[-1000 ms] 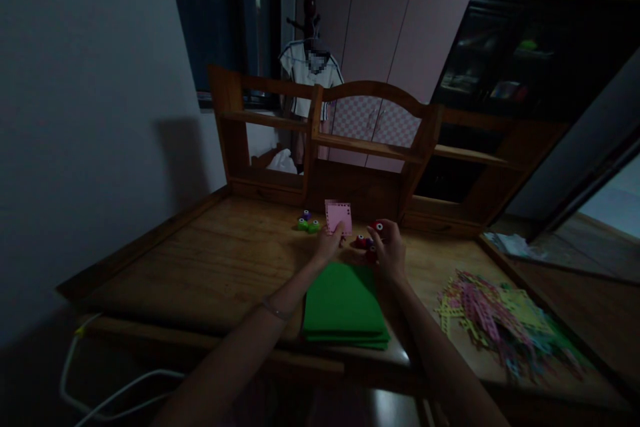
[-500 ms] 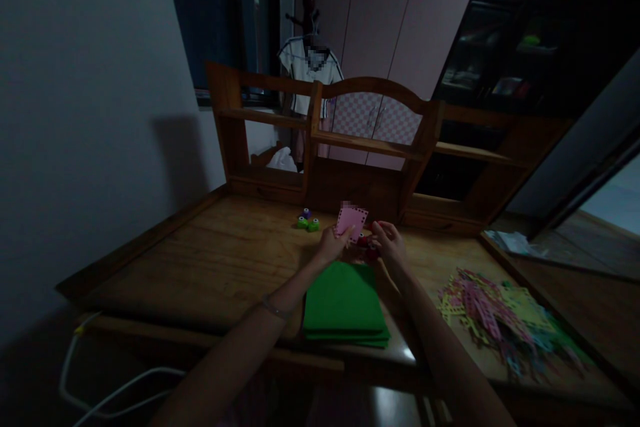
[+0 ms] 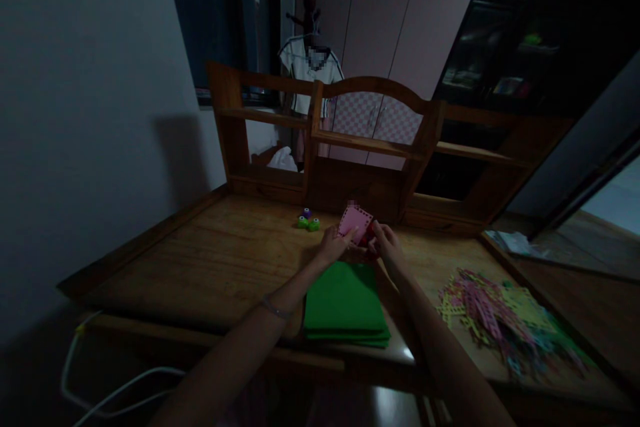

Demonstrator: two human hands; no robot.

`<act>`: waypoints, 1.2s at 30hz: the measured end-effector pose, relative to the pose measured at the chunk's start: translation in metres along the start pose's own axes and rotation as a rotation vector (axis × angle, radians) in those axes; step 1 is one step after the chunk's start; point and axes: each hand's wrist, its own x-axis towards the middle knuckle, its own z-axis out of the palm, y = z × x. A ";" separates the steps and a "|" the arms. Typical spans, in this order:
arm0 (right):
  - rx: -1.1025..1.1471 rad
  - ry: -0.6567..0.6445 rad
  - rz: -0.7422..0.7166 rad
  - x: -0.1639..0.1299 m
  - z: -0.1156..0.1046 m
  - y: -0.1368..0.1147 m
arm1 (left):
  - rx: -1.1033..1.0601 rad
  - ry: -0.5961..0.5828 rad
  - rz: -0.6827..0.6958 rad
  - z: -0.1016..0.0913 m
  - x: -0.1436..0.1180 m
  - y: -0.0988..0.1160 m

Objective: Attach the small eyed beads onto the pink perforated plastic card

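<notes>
My left hand (image 3: pixel 334 245) pinches a small pink sheet of paper (image 3: pixel 353 224), its thumb lying on the front. Small dark notches or holes run along the sheet's edges. My right hand (image 3: pixel 388 247) is at the right edge of the sheet, its fingers closed around a small red object (image 3: pixel 371 235) that looks like a craft punch. The fingers and the sheet hide much of this red object. Below both hands lies a neat stack of green sheets (image 3: pixel 345 303). Two small green pieces (image 3: pixel 313 225) and a purple one (image 3: pixel 307 213), each with a white round top, stand to the left.
A loose pile of pink, yellow, blue and green paper cutouts (image 3: pixel 493 317) spreads over the right of the wooden desk (image 3: pixel 200 260). A wooden shelf unit (image 3: pixel 367 141) rises along the back edge. A white cable (image 3: pixel 67 367) hangs at the front left.
The pink sheet has moved slightly right and tilted clockwise. My right hand has drawn closer to it, and the red object now meets its right edge.
</notes>
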 end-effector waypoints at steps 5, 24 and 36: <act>0.003 0.006 -0.018 0.000 0.000 0.001 | 0.119 0.026 0.087 -0.003 0.007 -0.007; 0.006 0.018 -0.015 0.000 0.003 0.001 | 0.130 0.003 0.094 -0.003 0.001 -0.002; -0.017 -0.069 -0.002 -0.002 0.004 -0.001 | 0.060 -0.057 0.094 0.001 0.003 -0.013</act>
